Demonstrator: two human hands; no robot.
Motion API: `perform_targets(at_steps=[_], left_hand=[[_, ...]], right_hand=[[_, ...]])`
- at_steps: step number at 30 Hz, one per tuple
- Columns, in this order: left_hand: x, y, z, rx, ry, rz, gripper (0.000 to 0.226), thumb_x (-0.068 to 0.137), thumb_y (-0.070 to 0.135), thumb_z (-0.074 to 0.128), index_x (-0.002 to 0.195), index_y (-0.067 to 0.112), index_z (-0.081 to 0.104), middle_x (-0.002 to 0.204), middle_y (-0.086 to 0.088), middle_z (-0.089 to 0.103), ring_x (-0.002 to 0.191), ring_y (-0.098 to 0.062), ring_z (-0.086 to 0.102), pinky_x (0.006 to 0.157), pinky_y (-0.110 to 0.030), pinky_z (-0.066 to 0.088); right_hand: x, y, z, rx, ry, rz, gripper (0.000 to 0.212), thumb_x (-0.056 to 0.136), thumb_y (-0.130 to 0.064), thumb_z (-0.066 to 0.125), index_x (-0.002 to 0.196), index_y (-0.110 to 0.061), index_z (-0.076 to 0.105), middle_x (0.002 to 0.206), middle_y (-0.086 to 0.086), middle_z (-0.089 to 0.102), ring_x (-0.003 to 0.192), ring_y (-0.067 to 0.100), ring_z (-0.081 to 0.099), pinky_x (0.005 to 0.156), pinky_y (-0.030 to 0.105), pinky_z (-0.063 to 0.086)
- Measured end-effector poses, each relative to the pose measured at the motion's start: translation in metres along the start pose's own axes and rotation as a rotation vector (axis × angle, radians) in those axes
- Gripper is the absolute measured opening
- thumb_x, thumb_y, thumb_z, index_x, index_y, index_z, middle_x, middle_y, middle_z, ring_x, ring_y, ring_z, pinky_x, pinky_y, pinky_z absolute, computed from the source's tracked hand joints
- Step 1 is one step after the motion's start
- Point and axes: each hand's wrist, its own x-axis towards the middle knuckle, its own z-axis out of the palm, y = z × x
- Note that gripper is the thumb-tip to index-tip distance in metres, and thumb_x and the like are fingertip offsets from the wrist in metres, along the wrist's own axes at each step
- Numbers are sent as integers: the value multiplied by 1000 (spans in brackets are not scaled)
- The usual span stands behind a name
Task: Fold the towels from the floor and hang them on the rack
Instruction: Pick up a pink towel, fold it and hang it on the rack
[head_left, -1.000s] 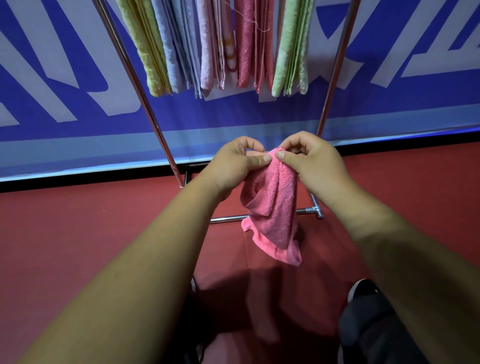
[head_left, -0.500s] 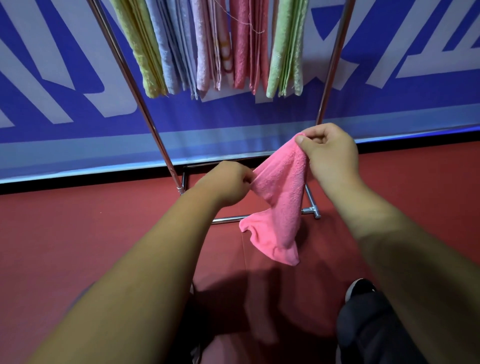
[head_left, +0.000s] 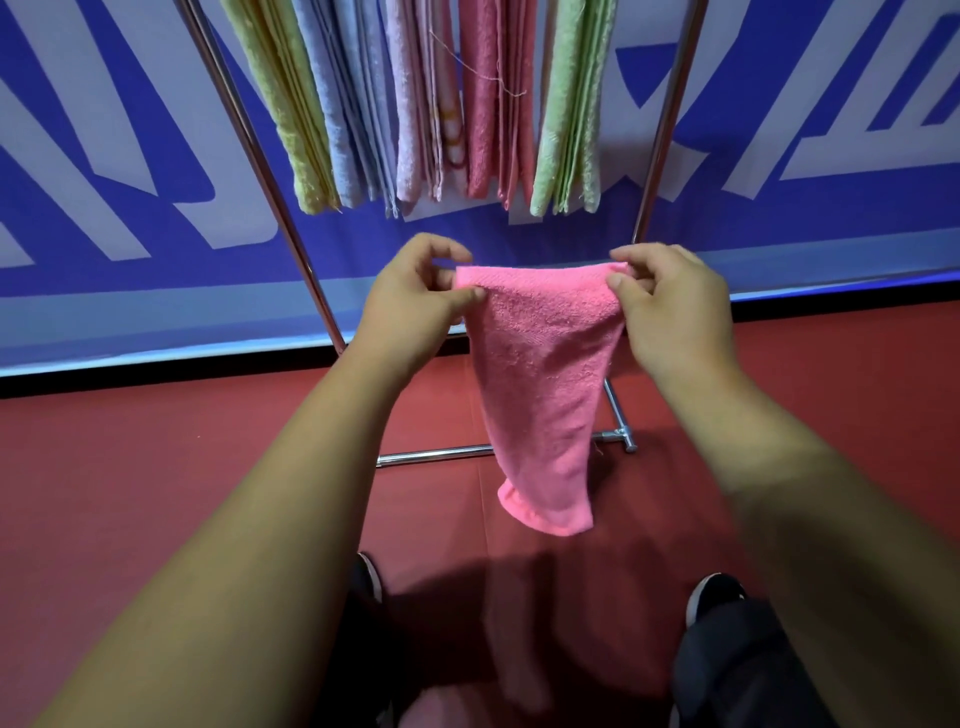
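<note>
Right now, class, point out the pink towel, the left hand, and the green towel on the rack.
pink towel (head_left: 545, 374), head view, middle of the hanging cloth.
left hand (head_left: 405, 304), head view, back of the hand.
green towel (head_left: 569, 104), head view, middle of its folds.

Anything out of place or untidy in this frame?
Minor only: a loose thread trails across the salmon towel hanging on the rack. The pink towel, pinched at its top corners by the left hand and right hand, hangs narrowing toward the bottom, not squared.
</note>
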Motion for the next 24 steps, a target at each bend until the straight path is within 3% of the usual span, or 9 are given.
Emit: perform_targets(at_steps=[3, 6, 9, 11, 14, 17, 21, 24], left_hand=[[-2, 15, -1, -59, 54, 17, 32, 91, 1, 79, 120, 13, 75, 85, 0, 70, 75, -5, 64, 77, -23, 55], [-7, 32, -1, 30, 107, 66, 18, 91, 0, 75, 99, 15, 80, 76, 11, 71, 67, 5, 61, 71, -15, 49], [-13, 49, -4, 31, 177, 120, 23, 90, 0, 71, 87, 21, 77, 67, 15, 68, 64, 0, 61, 64, -19, 50], [-17, 59, -7, -21, 195, 105, 20, 95, 2, 68, 88, 19, 74, 71, 6, 70, 63, -9, 65, 58, -27, 56], [-21, 70, -10, -141, 249, 135, 16, 97, 7, 69, 88, 19, 72, 81, -8, 76, 70, -15, 70, 71, -37, 63], [-29, 85, -13, -77, 323, 268, 13, 96, 9, 69, 92, 21, 74, 86, 8, 76, 77, -3, 65, 77, -27, 55], [-38, 103, -18, -177, 320, 371, 9, 100, 9, 68, 101, 17, 73, 94, 7, 75, 83, -4, 66, 81, -24, 54], [-38, 104, -21, -168, 288, 390, 7, 100, 14, 69, 100, 20, 72, 91, 8, 72, 85, -7, 66, 82, -27, 55]], right_hand=[[3, -9, -4, -1, 51, 30, 20, 99, -18, 74, 118, -14, 79, 110, 7, 74, 95, 14, 65, 88, 19, 44], [5, -23, -8, 45, 52, 136, 17, 103, -22, 70, 116, -16, 78, 113, 7, 76, 102, 18, 69, 90, 26, 49], [1, -43, -17, 111, 75, 184, 14, 106, -21, 66, 113, -17, 77, 104, 2, 77, 98, 20, 72, 91, 35, 57], [-3, -59, -25, 224, 87, 203, 13, 107, -18, 63, 103, -24, 74, 91, -1, 76, 82, 16, 77, 78, 39, 63], [-9, -84, -38, 450, 99, 209, 24, 109, -13, 59, 95, -30, 69, 89, -2, 73, 75, 14, 81, 63, 35, 66], [-10, -102, -49, 484, 206, 108, 22, 107, -15, 60, 98, -33, 70, 91, -7, 74, 81, 13, 80, 77, 36, 67], [-14, -118, -62, 394, 299, -7, 16, 104, -21, 63, 103, -35, 70, 92, -18, 73, 88, 0, 69, 81, 19, 53], [-15, -124, -65, 487, 307, 3, 14, 104, -19, 65, 107, -30, 71, 99, -15, 75, 95, 0, 71, 86, 18, 54]])
